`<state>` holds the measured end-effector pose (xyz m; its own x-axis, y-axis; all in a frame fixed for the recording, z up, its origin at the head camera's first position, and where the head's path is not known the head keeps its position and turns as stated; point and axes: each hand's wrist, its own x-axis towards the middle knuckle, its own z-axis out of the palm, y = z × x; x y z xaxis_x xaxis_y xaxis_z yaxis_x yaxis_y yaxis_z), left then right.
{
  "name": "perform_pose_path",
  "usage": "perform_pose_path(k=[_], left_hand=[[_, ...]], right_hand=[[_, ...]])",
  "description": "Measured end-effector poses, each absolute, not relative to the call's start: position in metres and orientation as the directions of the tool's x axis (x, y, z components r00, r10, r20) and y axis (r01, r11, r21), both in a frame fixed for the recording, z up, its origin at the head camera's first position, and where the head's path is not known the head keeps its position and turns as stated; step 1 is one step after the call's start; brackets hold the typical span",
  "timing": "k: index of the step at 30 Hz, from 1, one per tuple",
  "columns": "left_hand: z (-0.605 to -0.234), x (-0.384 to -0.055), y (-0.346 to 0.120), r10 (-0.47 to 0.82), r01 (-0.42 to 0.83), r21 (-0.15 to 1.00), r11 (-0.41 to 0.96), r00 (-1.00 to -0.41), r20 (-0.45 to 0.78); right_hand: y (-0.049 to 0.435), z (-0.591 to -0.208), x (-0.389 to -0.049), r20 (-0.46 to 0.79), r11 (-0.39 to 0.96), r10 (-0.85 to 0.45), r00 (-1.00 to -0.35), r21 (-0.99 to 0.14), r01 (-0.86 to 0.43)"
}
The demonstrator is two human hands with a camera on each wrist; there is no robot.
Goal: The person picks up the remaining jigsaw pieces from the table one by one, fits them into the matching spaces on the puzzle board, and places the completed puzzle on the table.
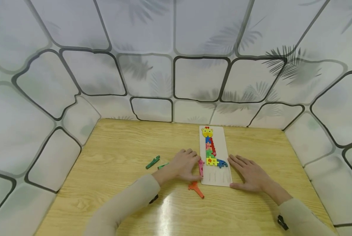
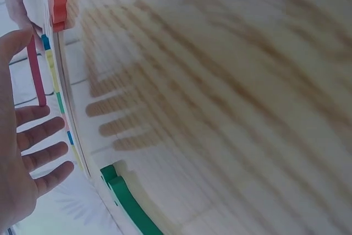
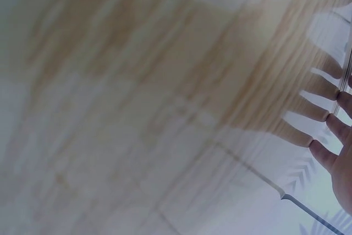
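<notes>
My left hand (image 1: pixel 185 166) pinches a long pink puzzle piece (image 1: pixel 201 167) end to end between thumb and forefinger, at the left edge of a pale puzzle board (image 1: pixel 220 137). In the left wrist view the pink piece (image 2: pixel 36 75) spans from thumb to forefinger, and the other fingers are extended. On the board lies a part-filled giraffe puzzle (image 1: pixel 209 147) with a yellow head, a coloured neck and a row of body pieces, above several shallow slots. My right hand (image 1: pixel 250 173) lies with straight fingers, its fingertips and thumb at the board's right edge.
An orange piece (image 1: pixel 196 189) rests on the wooden table (image 1: pixel 126 144) just below the board's lower left corner. Left of my left hand lie a dark green piece (image 1: pixel 153 162) and a brighter green piece (image 1: pixel 162 166) partly hidden by the forearm. Patterned cloth walls (image 1: pixel 152 109) surround the table.
</notes>
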<state>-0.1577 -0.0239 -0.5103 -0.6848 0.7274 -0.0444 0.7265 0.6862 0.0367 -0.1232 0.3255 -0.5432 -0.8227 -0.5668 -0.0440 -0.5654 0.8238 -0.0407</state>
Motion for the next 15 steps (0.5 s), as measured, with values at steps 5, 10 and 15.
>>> perform_pose_path(k=[5, 10, 15], left_hand=[[-0.5105, -0.1599, -0.0212, 0.745, 0.745, 0.019, 0.667, -0.666, -0.033], [-0.5135, -0.1612, -0.0196, 0.752, 0.752, 0.026, 0.659, -0.658, -0.043], [-0.5176, -0.1607, -0.0173, 0.755, 0.755, 0.027, 0.656, -0.653, -0.061]], right_hand=[[0.3262, -0.5455, -0.1244, -0.045, 0.823, -0.569, -0.821, -0.034, -0.568], [0.3259, -0.5452, -0.1238, -0.044, 0.822, -0.570, -0.821, -0.041, -0.568], [0.3254, -0.5440, -0.1233, -0.043, 0.820, -0.572, -0.819, -0.040, -0.571]])
